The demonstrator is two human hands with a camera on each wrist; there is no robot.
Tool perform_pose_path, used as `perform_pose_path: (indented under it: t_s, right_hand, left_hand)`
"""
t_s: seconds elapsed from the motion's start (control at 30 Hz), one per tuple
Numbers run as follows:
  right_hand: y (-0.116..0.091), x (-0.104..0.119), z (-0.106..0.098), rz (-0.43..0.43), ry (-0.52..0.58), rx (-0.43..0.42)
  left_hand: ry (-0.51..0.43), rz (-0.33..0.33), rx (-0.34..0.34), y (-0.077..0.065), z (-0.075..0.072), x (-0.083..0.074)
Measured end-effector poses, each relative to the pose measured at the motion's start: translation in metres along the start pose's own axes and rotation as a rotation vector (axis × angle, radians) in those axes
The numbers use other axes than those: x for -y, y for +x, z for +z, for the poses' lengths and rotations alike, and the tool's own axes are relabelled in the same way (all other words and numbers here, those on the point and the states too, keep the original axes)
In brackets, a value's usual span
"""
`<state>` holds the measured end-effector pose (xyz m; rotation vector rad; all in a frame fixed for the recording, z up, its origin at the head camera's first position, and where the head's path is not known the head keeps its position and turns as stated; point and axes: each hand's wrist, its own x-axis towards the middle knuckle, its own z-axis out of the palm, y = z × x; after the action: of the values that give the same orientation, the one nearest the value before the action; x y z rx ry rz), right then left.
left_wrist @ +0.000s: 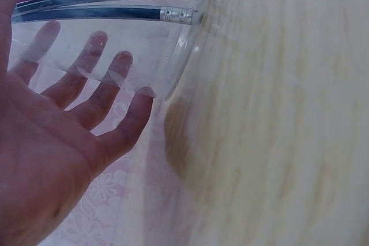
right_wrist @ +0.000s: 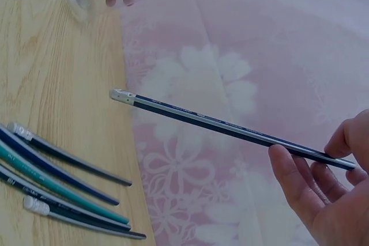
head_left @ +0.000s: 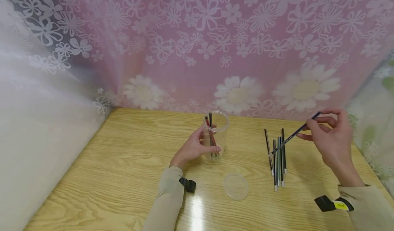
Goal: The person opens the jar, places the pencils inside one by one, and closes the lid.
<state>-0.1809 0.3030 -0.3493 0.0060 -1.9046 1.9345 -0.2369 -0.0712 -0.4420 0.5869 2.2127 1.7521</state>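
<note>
My left hand (head_left: 194,147) grips a clear plastic jar (head_left: 222,130) that stands upright on the table. Inside it lean a red pencil (head_left: 213,138) and dark pencils, whose eraser ends (left_wrist: 184,15) point down in the left wrist view. With thumb and fingertips, my right hand (head_left: 335,140) pinches a dark blue pencil (head_left: 297,131) near one end, slanted in the air. Its white eraser end (right_wrist: 122,95) points away from the hand, toward the jar's side. Below it, several dark pencils and a green pencil (right_wrist: 57,180) lie side by side on the table.
A round clear lid (head_left: 235,187) lies flat on the wood-grain table (head_left: 123,176), in front of the jar. A pink flowered curtain (head_left: 184,77) hangs behind the table's back edge, with pale sheets at both sides. Each wrist wears a black strap.
</note>
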Motion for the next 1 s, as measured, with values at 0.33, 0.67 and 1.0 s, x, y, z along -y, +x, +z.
perform_pose_path:
  t_s: [0.33,0.67,1.0]
  right_hand:
    - [-0.005,0.018,0.015,-0.078,0.14,-0.073]
    - [-0.006,0.035,0.033,-0.135,0.27,-0.111]
    - [-0.005,0.045,0.05,-0.303,0.41,-0.055]
  left_hand:
    - [-0.016,-0.018,0.005,0.001,0.001,0.001]
    - [0.005,0.004,-0.001,0.0,0.0,0.0]
    - [-0.011,-0.006,0.006,0.0,0.0,0.001]
